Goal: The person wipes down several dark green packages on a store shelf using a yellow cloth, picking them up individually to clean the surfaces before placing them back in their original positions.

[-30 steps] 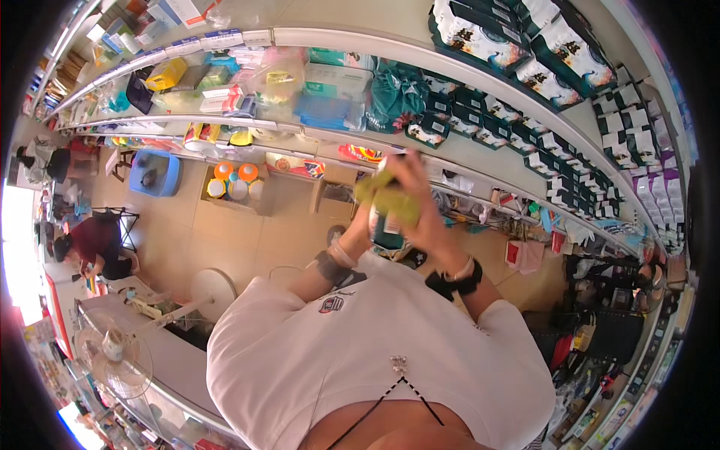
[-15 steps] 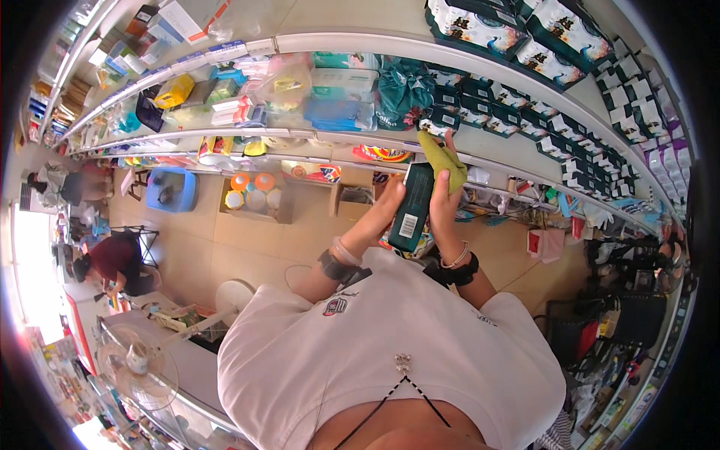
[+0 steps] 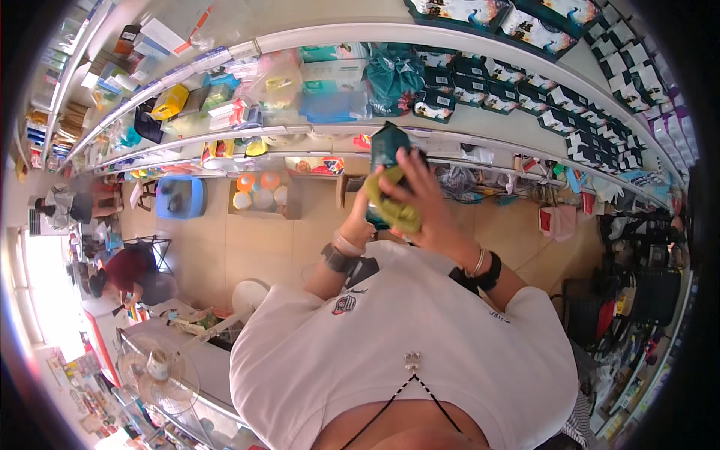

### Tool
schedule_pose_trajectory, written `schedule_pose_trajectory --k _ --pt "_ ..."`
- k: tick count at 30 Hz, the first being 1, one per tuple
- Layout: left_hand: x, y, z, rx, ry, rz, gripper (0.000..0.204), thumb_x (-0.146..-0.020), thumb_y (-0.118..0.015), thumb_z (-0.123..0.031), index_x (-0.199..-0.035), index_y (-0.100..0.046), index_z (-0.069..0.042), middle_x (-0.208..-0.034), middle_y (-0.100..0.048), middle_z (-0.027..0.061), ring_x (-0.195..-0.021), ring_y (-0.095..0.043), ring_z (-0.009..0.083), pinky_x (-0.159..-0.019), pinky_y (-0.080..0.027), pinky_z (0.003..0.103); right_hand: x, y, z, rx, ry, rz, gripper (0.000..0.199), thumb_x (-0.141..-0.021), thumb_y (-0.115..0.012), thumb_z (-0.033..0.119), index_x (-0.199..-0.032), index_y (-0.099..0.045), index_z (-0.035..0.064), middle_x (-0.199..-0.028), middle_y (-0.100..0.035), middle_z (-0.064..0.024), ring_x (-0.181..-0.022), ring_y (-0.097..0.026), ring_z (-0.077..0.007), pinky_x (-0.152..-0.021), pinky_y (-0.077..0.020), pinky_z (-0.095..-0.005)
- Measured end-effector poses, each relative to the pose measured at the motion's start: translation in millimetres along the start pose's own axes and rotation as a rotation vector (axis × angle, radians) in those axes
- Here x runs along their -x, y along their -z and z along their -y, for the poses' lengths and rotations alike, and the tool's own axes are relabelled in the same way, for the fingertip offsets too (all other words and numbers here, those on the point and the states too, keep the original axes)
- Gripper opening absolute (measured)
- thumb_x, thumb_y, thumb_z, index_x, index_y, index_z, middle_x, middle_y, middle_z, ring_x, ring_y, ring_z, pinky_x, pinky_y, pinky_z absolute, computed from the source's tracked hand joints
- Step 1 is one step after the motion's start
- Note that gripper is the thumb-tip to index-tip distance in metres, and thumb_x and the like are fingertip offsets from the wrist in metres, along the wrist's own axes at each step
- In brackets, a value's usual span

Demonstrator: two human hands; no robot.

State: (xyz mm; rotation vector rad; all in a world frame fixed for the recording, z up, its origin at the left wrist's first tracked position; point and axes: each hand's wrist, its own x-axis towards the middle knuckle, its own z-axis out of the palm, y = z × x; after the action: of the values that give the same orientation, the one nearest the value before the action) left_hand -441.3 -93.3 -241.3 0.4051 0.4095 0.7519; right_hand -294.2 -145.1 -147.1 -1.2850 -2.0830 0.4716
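Observation:
In front of my chest, my left hand [image 3: 358,219] is closed around the side of a dark green tissue pack [image 3: 388,144], which stands roughly lengthwise away from me. My right hand [image 3: 429,202] lies across the pack with an olive-green cloth [image 3: 399,214] under its fingers, pressed against the pack's face. Cloth and fingers cover much of the pack, and the right fingers are slightly blurred. Similar dark green and white packs [image 3: 435,106] stand in rows on the shelf just beyond my hands.
Long white shelves [image 3: 330,34] curve across ahead, with a teal bag [image 3: 395,79] and plastic-wrapped goods. A carton of orange- and white-lidded jars [image 3: 262,199] and a blue tub [image 3: 180,196] sit on the floor. A fan [image 3: 157,365] stands left; a person [image 3: 127,271] sits beyond it.
My right hand has swung left over the pack, bringing the cloth from its far right corner onto its face. The pack has shifted a little left and its barcode is now covered.

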Motion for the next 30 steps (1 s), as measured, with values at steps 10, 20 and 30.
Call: schedule_pose_trajectory --k 10,20,30 --pt "2.5 -77.7 -3.7 -0.444 -0.429 0.062 0.071 -0.081 -0.048 -0.020 -0.133 0.001 -0.014 -0.123 -0.031 0.0086 -0.104 -0.041 0.0175 -0.084 -0.038 0.029 5.9 -4.5 -24.5 -0.496 -0.035 -0.262 0.054 -0.084 -0.040 0.035 -0.127 -0.028 0.0035 -0.136 -0.012 -0.0151 -0.126 -0.012 -0.0267 -0.100 -0.0133 -0.0345" --pt "4.6 -84.4 -1.2 -0.559 -0.148 0.236 0.073 -0.077 -0.053 -0.020 -0.132 -0.006 -0.006 -0.132 -0.019 0.0103 -0.119 -0.023 0.0193 -0.095 -0.024 0.031 -3.4 14.4 -31.8 -0.635 -0.167 -0.530 0.060 -0.086 -0.037 0.038 -0.132 -0.013 0.0061 -0.135 -0.017 -0.0105 -0.124 -0.017 -0.0196 -0.098 -0.0165 -0.0296" --pt "-5.4 -86.9 -18.2 -1.076 -0.435 0.300 0.099 -0.065 -0.066 -0.029 -0.132 0.002 -0.003 -0.136 -0.010 0.0131 -0.124 -0.015 0.0241 -0.100 -0.012 0.033 45.9 -10.2 -52.2 -1.336 -0.655 -0.388 0.053 -0.088 -0.035 0.034 -0.127 -0.021 0.0018 -0.127 -0.029 -0.0092 -0.115 -0.030 -0.0188 -0.094 -0.0240 -0.0280"
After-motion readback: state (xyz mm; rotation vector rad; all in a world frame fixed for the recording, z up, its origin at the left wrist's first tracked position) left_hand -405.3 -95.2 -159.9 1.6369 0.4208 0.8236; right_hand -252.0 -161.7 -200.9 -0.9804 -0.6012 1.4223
